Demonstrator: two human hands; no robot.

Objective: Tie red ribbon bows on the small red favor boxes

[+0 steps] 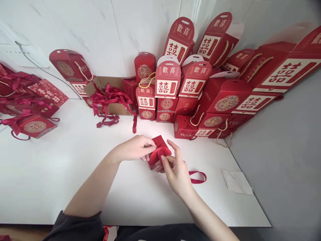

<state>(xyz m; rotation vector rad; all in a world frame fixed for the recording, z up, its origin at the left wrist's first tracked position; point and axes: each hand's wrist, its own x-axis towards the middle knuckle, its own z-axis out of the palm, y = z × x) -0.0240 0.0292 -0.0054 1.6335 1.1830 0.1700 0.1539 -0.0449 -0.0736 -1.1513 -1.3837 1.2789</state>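
A small red gift box (161,142) is on the white table in front of me, between my two hands. My left hand (136,147) is closed at its left side, with thumb and fingers on the edge of the raised rounded flap (165,150). With my right hand (178,174), I pinch a dark red ribbon (159,154) against that flap; the index finger is raised away from it. Beyond the right wrist lies a loop of dark red ribbon (200,172). My fingers hide the lower front of the box.
Red gift boxes (167,88) with rope handles are stacked along the back and right. A cardboard box (117,108) overflows with dark red ribbons (110,95). Ribbon-tied boxes (35,126) stand at left. A white tissue (237,181) lies near the right edge.
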